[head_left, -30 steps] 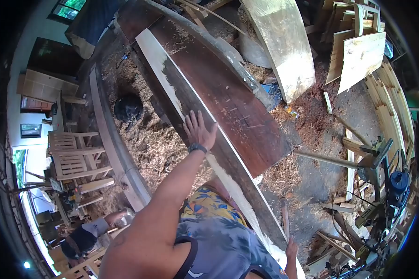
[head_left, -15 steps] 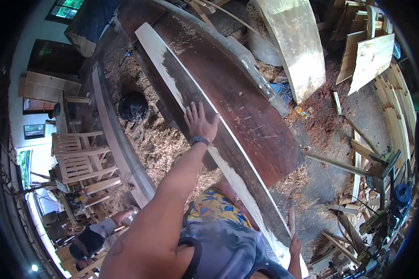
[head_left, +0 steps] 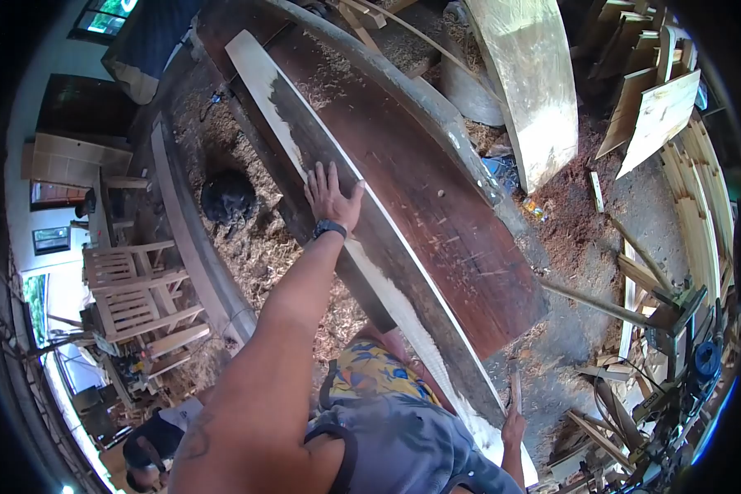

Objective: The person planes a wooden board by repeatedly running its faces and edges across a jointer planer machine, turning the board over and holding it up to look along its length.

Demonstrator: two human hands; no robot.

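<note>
A long plank [head_left: 379, 239], dark in the middle with pale, ragged-edged strips, slants from upper left to lower right in front of my body. My left hand [head_left: 333, 200], with a dark watch on its wrist, lies flat on it with fingers spread. Down by the near end of the plank, my right hand [head_left: 513, 430] is closed round a thin, wooden-looking stick [head_left: 515, 391] that points up and away. Its lower part is hidden in my fingers. Under the plank lies a wide reddish-brown board [head_left: 436, 222] dusted with shavings.
Wood shavings [head_left: 263, 272] cover the floor on the left, near a dark round object [head_left: 227, 196]. Slatted wooden frames [head_left: 136, 284] and a bending co-worker [head_left: 152, 445] are farther left. At right are a propped pale slab [head_left: 535, 90], a pole [head_left: 593, 302] and stacked boards [head_left: 700, 214].
The view has shifted slightly, so plank and hands appear a little farther left and up. My left hand stays flat on the plank. The co-worker at lower left appears lower in the view.
</note>
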